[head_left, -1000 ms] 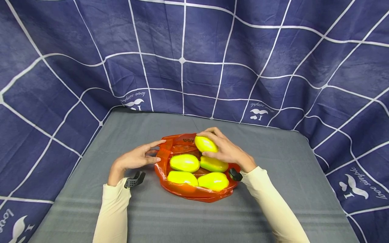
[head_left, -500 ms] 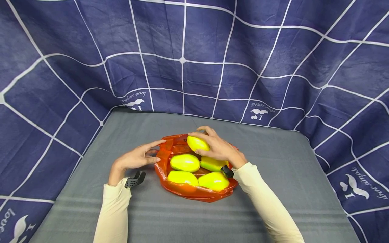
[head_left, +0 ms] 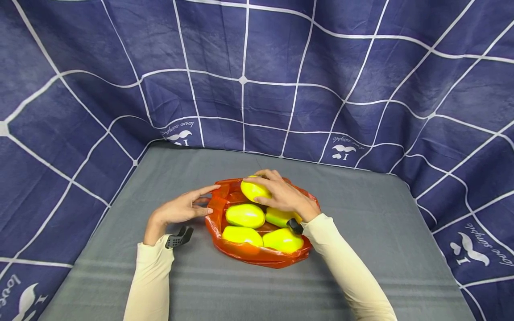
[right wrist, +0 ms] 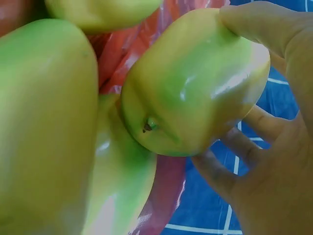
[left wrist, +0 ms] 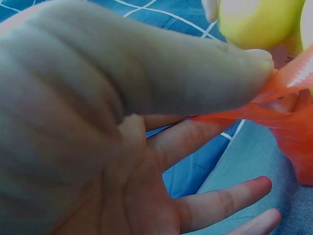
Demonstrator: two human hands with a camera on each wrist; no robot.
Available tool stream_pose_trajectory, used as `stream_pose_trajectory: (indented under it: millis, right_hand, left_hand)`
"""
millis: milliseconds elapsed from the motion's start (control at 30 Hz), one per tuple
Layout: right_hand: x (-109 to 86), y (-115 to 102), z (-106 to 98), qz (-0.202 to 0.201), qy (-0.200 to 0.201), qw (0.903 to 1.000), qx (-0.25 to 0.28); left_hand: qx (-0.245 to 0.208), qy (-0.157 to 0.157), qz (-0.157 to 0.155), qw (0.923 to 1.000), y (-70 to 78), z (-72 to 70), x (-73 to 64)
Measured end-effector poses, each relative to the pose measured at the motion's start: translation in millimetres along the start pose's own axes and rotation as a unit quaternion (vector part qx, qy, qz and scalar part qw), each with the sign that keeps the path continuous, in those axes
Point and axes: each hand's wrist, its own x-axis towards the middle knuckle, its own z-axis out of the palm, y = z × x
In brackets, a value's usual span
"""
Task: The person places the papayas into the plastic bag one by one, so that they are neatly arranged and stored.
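Note:
A red plastic bag (head_left: 257, 255) lies on the grey cloth with its mouth open upward. My left hand (head_left: 178, 209) is at its left rim; the left wrist view shows bag film (left wrist: 288, 78) pinched between thumb and fingers, the other fingers spread. My right hand (head_left: 283, 195) grips a yellow-green mango (head_left: 252, 190) at the far side of the bag's mouth. Its stem end shows in the right wrist view, where it overlaps another mango (right wrist: 124, 181). Several more mangoes sit in the bag, one (head_left: 245, 216) at the middle and another (head_left: 283, 240) at the front right.
Grey cloth (head_left: 385, 232) covers the surface around the bag. A dark blue curtain (head_left: 265, 53) with white grid lines stands behind it and along both sides. Each wrist wears a small black device, the left one (head_left: 178, 237) close to the bag.
My right hand has moved left over the far side of the bag with the mango in its grip. The left hand stays at the left rim, and the other mangoes keep their places.

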Motion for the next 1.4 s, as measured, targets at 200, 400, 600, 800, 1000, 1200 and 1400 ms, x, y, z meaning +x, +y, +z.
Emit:
stream_pose_trajectory:
  millis: [200, 400, 600, 800, 1000, 1200, 1400]
  right_hand:
    - [9.8, -5.7, 4.0, -0.018, -0.002, 0.9998, 0.004]
    - [15.5, -9.7, 10.1, -0.006, -0.028, 0.9995, 0.015]
    - [19.0, -11.6, 15.2, -0.010, -0.043, 0.9989, 0.016]
    - [21.8, -12.0, 20.5, -0.021, -0.029, 0.9990, -0.029]
    - [24.9, -10.7, 28.5, -0.001, -0.031, 0.9988, -0.037]
    - [25.8, -8.6, 33.7, 0.019, -0.043, 0.9985, -0.027]
    - [28.3, -7.8, 33.7, 0.027, -0.060, 0.9973, -0.034]
  left_hand:
    - [0.007, 0.002, -0.004, 1.0000, -0.2, -0.6, -0.7]
    - [0.011, 0.009, -0.010, 0.9999, 3.1, -0.3, -1.4]
    - [0.015, 0.011, -0.011, 0.9998, 5.0, 0.2, -1.4]
    - [0.014, 0.008, -0.007, 0.9998, 3.9, -0.4, -0.5]
    - [0.009, 0.006, -0.007, 0.9999, 3.9, 0.8, -0.5]
    - [0.007, 0.005, -0.008, 0.9999, 2.6, 0.7, -0.8]
    - [0.009, 0.008, -0.012, 0.9998, 2.2, -1.0, -0.7]
